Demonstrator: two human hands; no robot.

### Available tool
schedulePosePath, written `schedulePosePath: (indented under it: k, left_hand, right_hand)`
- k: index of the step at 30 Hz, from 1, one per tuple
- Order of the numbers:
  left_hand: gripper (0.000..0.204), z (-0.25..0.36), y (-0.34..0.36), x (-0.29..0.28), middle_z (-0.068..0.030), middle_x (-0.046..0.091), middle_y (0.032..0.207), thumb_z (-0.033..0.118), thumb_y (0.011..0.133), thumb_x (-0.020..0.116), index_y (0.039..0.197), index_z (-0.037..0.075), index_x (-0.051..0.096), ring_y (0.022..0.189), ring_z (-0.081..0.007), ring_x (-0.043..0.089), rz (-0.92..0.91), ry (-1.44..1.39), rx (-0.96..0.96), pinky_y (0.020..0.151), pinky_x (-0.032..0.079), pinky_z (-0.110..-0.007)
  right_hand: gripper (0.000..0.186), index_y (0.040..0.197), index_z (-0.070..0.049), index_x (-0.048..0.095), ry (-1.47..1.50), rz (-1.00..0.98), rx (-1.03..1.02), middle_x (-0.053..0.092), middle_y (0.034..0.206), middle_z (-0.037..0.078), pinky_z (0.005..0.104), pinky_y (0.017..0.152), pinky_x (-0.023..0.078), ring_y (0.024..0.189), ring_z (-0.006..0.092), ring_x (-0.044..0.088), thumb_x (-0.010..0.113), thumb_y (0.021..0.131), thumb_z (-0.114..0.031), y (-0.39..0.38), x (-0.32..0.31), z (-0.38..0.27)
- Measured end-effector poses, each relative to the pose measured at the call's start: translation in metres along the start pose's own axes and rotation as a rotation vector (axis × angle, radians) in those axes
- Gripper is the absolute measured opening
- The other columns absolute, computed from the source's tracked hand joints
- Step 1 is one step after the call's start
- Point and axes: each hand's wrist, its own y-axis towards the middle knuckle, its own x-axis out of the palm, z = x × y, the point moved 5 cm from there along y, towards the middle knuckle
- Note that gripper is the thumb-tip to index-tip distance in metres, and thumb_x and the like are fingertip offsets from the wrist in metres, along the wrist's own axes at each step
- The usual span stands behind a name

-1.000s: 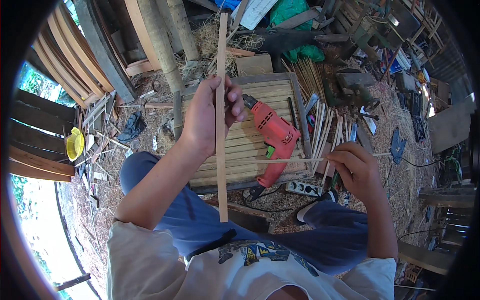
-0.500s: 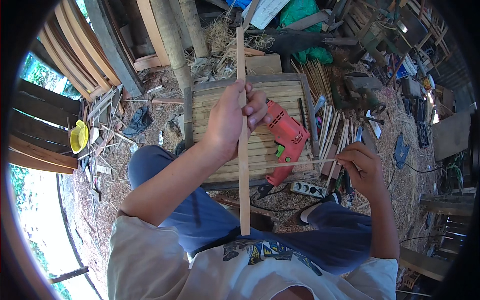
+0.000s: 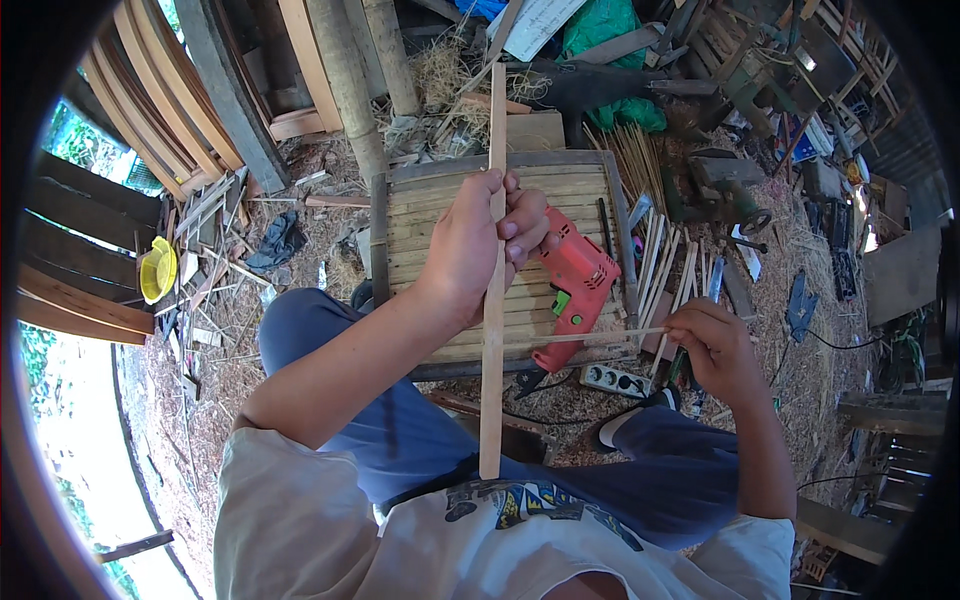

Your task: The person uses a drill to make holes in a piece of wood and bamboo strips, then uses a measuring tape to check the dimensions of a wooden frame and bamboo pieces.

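Note:
My left hand [image 3: 470,245] is closed around an upright flat wooden strip [image 3: 491,400], thumb on its face and fingers curled over its right side. My right hand [image 3: 715,355] pinches a thin pale stick [image 3: 625,334], held crosswise; its left part reaches toward the strip, and I cannot tell if they touch. Below both pieces, a red power drill [image 3: 582,270] with a green switch lies on a slatted bamboo top [image 3: 415,205] in a dark wooden frame, partly behind my left hand.
A power strip [image 3: 614,378] lies below the slatted top. Loose pale sticks [image 3: 655,260] lie to its right. Bamboo posts [image 3: 352,100] and curved boards [image 3: 160,110] stand upper left. A yellow basin [image 3: 158,270] sits at left, among wood scraps. My bent legs flank the work.
Since a second ago, my left hand and the flat strip have shifted right and lower in view. My right hand has moved slightly down and right with the thin stick.

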Motion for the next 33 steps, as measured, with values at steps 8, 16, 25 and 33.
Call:
schedulePosePath:
  k: [8,16,25,33]
  left_hand:
    - [0.021,0.005,-0.004,0.009,0.0049,0.030,0.064,0.030,0.112,0.033,0.103,0.014,0.043,0.055,-0.0106,0.034,-0.053,0.008,0.032,0.084,0.048,-0.039]
    - [0.024,0.006,-0.008,0.017,0.0061,0.029,0.062,0.032,0.113,0.033,0.102,0.014,0.043,0.054,-0.0103,0.032,-0.119,0.032,0.001,0.085,0.047,-0.038]
    - [0.024,0.017,-0.007,0.018,0.0061,0.029,0.062,0.031,0.113,0.031,0.102,0.014,0.044,0.054,-0.0105,0.032,-0.138,0.008,0.055,0.083,0.048,-0.038]
    - [0.025,0.009,-0.003,0.008,0.0050,0.030,0.064,0.031,0.114,0.029,0.102,0.014,0.044,0.055,-0.0108,0.033,0.013,-0.073,0.019,0.084,0.049,-0.039]
  right_hand:
    - [0.012,0.100,0.001,0.075,0.070,0.082,-0.031,0.071,0.089,0.012,0.0351,0.069,0.055,0.078,0.0255,0.070,0.073,0.090,0.008,0.001,0.008,-0.007]
    - [0.011,0.102,0.003,0.074,0.451,-0.286,0.277,0.073,0.087,0.011,0.0325,0.069,0.055,0.078,0.0202,0.072,0.070,0.093,0.007,-0.010,0.032,0.009]
    - [0.015,0.103,0.003,0.074,0.126,0.021,0.067,0.072,0.090,0.012,0.0352,0.067,0.055,0.079,0.0246,0.072,0.074,0.088,0.008,-0.003,0.023,-0.009]
    - [0.022,0.102,-0.001,0.074,-0.264,0.292,-0.290,0.072,0.089,0.010,0.0388,0.063,0.054,0.071,0.0298,0.067,0.076,0.082,0.008,-0.002,-0.003,-0.031]
